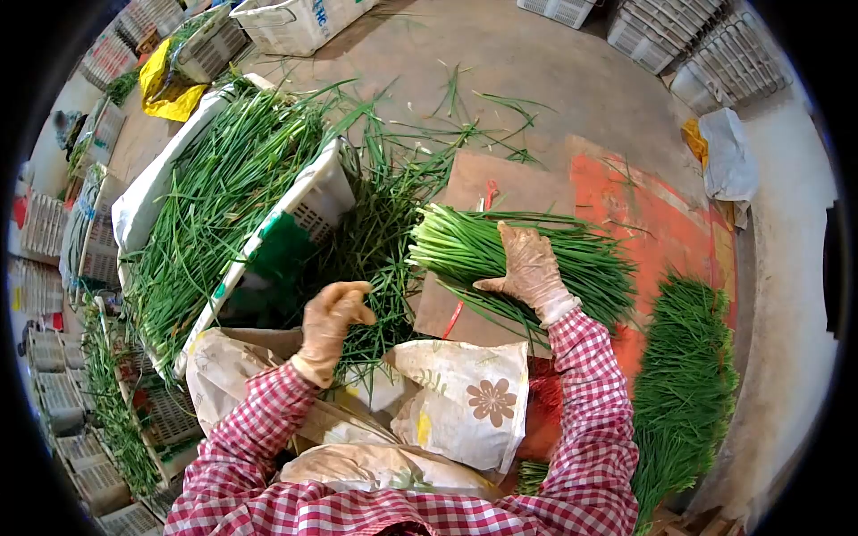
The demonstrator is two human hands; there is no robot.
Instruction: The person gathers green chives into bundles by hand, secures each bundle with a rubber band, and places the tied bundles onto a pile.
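A thick bunch of garlic chives [456, 246] lies across a brown board [474, 179], pale stem ends to the left. My right hand [527, 263], in a tan glove, grips it from above, with fingers over the far side and thumb towards the stems. A red tie [453, 320] shows on both sides of the bunch; its middle is hidden underneath. My left hand [331, 329], also gloved, hovers over my lap beside the crate [308, 192], fingers curled and nothing visible in them. Loose chives [241, 170] heap up in that tilted white crate.
Chive scraps [375, 241] are strewn between crate and board. At right, neatly laid chives [684, 375] rest along an orange-red sheet [617, 196]. A white sack [728, 152] sits by the wall. Stacked crates [661, 36] stand behind, with more crates [85, 464] at left.
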